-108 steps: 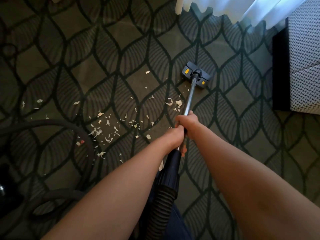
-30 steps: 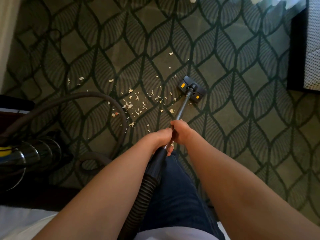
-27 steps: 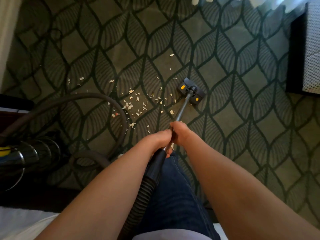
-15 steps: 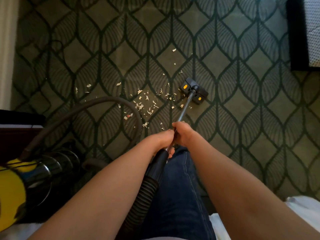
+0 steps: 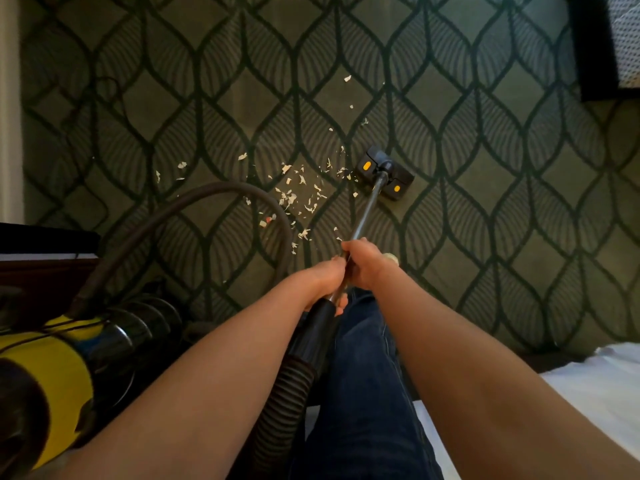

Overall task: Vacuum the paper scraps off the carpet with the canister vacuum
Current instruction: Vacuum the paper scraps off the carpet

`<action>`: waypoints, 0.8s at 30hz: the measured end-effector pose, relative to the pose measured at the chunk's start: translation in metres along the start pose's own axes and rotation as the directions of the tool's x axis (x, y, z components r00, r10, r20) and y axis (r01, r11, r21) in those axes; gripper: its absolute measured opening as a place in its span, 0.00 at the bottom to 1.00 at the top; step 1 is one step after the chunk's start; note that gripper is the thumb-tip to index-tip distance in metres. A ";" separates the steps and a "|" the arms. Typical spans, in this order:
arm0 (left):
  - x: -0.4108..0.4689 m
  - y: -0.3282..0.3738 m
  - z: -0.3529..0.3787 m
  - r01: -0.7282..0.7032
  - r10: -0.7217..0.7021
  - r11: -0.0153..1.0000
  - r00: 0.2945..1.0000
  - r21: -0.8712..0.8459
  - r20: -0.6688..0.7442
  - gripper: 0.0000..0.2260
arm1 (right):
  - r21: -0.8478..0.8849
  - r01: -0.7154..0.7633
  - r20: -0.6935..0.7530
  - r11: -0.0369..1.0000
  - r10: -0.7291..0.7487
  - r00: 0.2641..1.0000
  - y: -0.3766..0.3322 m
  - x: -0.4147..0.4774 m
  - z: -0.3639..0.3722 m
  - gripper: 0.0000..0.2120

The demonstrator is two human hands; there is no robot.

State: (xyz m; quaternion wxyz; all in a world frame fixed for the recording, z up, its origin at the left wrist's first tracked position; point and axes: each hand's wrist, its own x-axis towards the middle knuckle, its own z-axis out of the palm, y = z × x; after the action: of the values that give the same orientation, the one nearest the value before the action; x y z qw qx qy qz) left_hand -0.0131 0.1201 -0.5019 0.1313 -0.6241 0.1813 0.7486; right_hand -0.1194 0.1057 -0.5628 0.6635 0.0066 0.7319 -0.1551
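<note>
Right hand (image 5: 363, 263): fingers curled tight round the metal wand (image 5: 367, 207), forward of the other hand and touching it.
Left hand (image 5: 323, 276): wrapped round the same wand, just above the black hose cuff (image 5: 318, 329).
Wand: runs forward and slightly right from both hands down to the floor head (image 5: 382, 173).
Floor head: flat on the carpet (image 5: 502, 209), at the right edge of the mess.
Paper scraps (image 5: 294, 195): mostly scattered left of the head; the nearest lie just beside its left end, and strays sit farther out.
Hose (image 5: 214, 192): loops along the near left edge of the scatter, back to the yellow canister vacuum (image 5: 45, 368).
Step in hand: probably mid-sweep, with most scraps uncollected.
Next move: likely steer the head left across the patch, keeping it flat and clear of the hose loop.
</note>
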 end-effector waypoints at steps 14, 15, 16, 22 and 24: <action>-0.011 -0.034 0.003 -0.005 0.005 1.000 1.000 -0.017 -0.003 0.24 | -0.038 -0.041 -0.001 0.998 0.041 0.999 0.025 -0.028 0.009 0.11; -0.012 -0.036 0.003 -0.007 0.007 1.000 1.000 -0.025 0.000 0.24 | -0.035 -0.039 0.002 0.999 0.040 0.999 0.027 -0.030 0.010 0.11; -0.013 -0.038 0.002 -0.007 0.007 0.999 1.000 -0.035 0.003 0.23 | -0.028 -0.036 0.005 0.999 0.036 0.999 0.028 -0.031 0.011 0.11; -0.023 -0.053 -0.001 -0.012 0.012 1.000 1.000 -0.025 -0.010 0.24 | -0.030 -0.038 0.006 0.999 0.038 0.999 0.042 -0.038 0.018 0.13; -0.026 -0.061 -0.001 0.000 -0.001 1.000 1.000 -0.031 -0.019 0.24 | -0.040 -0.045 0.011 0.998 0.045 0.999 0.048 -0.042 0.021 0.14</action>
State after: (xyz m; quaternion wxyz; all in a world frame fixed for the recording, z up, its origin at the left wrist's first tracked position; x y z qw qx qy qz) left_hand 0.0185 0.1750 -0.4835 0.1202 -0.6332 0.1707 0.7453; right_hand -0.0840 0.1550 -0.5342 0.6713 0.0089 0.7304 -0.1256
